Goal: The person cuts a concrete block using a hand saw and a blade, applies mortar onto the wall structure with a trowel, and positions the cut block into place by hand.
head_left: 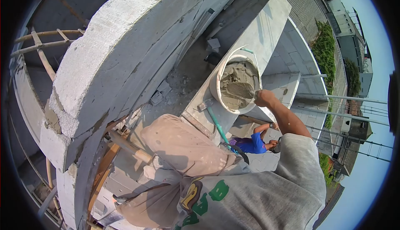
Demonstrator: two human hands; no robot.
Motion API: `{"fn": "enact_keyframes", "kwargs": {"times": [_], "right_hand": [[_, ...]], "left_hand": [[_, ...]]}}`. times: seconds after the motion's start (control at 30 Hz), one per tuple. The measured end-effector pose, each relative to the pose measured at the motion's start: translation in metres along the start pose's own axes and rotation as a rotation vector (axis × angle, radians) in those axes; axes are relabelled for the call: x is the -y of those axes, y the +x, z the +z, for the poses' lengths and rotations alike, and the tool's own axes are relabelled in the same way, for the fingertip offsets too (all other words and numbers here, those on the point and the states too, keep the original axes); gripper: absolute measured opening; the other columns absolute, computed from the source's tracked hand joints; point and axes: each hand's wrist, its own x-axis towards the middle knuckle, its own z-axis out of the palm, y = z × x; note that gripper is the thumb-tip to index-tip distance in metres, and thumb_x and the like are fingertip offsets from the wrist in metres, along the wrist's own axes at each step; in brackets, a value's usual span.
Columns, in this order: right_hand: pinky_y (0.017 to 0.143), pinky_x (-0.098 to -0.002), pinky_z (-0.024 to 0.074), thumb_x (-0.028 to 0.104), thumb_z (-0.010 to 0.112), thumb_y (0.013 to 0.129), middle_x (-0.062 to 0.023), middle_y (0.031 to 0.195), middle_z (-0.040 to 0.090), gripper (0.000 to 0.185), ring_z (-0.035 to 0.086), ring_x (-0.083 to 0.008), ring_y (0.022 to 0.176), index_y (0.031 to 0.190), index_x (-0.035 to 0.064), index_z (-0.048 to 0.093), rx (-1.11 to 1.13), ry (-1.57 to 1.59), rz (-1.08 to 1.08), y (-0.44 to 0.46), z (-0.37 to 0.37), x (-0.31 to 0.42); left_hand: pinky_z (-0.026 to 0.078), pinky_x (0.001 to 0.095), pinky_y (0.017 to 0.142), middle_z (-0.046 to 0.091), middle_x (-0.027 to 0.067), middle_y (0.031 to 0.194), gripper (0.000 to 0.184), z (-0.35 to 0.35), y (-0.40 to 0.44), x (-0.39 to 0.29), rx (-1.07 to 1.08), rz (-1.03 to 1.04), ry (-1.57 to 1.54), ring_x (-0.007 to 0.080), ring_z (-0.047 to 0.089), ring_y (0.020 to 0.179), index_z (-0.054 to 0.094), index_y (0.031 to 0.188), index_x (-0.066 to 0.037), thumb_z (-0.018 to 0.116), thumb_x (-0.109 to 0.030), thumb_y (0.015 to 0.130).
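Observation:
My right hand (262, 98) is closed around the handle of a trowel at the rim of a white bucket (213, 86). The trowel's blade (241, 90) lies on the grey wet mortar (235, 76) inside, coated with it. My fingers largely hide the handle. The bucket stands on a long pale board (264, 23), its wire handle with a green grip (246, 50) at the far rim. Beside the bucket, a hammer (216, 121) with a green handle lies near my knee. My left hand is out of view.
A curved light-block wall (112, 42) rises along the left. A co-worker in a blue shirt (253, 144) is lower down, past the board. Rubble (160, 92) lies on the floor below. Bamboo poles (43, 55) stand beyond the wall; cables (358, 142) run at right.

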Motion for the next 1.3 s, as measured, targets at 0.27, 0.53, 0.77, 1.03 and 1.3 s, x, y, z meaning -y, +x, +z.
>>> {"fn": "enact_keyframes", "kwargs": {"times": [0.27, 0.53, 0.77, 1.03, 1.3], "right_hand": [[0.081, -0.0432, 0.0559, 0.018, 0.06, 0.074, -0.0211, 0.1, 0.07, 0.031, 0.069, -0.0349, 0.096, 0.099, 0.0034, 0.072, 0.071, -0.084, -0.243, 0.023, -0.002, 0.092], [0.066, -0.0443, 0.0538, 0.028, 0.062, 0.078, -0.0208, 0.081, 0.069, 0.035, 0.069, -0.0333, 0.073, 0.095, -0.0022, 0.069, -0.02, 0.435, -0.179, -0.001, 0.017, 0.031], [0.042, -0.0292, 0.0398, 0.024, 0.06, 0.09, -0.0026, 0.058, 0.052, 0.024, 0.05, -0.0121, 0.046, 0.076, 0.0057, 0.055, -0.142, 1.129, -0.153, -0.053, 0.064, 0.002], [0.06, -0.0284, 0.0464, 0.021, 0.071, 0.087, -0.0047, 0.073, 0.056, 0.032, 0.056, -0.0156, 0.07, 0.099, -0.0056, 0.057, -0.233, 0.813, -0.744, -0.136, -0.062, 0.11], [0.057, -0.0241, 0.0411, 0.012, 0.067, 0.086, -0.0002, 0.073, 0.055, 0.017, 0.049, -0.0072, 0.063, 0.097, 0.0013, 0.06, 0.512, 0.546, -1.407, -0.217, -0.099, 0.349]], "left_hand": [[0.044, 0.0509, 0.1, 0.055, 0.0303, 0.122, 0.113, -0.013, -0.005, 0.016, -0.03, -0.048, -0.009, 0.0423, 0.053, 0.117, 0.046, 0.133, 0.008, 0.081, -0.067, 0.056], [0.044, 0.051, 0.1, 0.055, 0.0306, 0.122, 0.114, -0.026, -0.013, 0.041, -0.036, -0.127, -0.007, 0.0422, 0.052, 0.118, 0.045, 0.133, 0.008, 0.081, -0.068, 0.056], [0.043, 0.0511, 0.1, 0.054, 0.0309, 0.123, 0.115, -0.06, -0.042, 0.128, -0.053, -0.374, -0.054, 0.0422, 0.052, 0.118, 0.044, 0.133, 0.008, 0.08, -0.068, 0.055], [0.038, 0.0492, 0.105, 0.046, 0.0254, 0.129, 0.115, -0.051, -0.074, 0.143, -0.184, -0.524, -0.129, 0.0427, 0.041, 0.124, 0.035, 0.14, 0.003, 0.086, -0.057, 0.056], [0.035, 0.0484, 0.106, 0.043, 0.0234, 0.133, 0.109, -0.061, -0.079, 0.126, -0.243, -0.55, -0.232, 0.0406, 0.037, 0.127, 0.034, 0.142, -0.002, 0.087, -0.048, 0.059]]}}
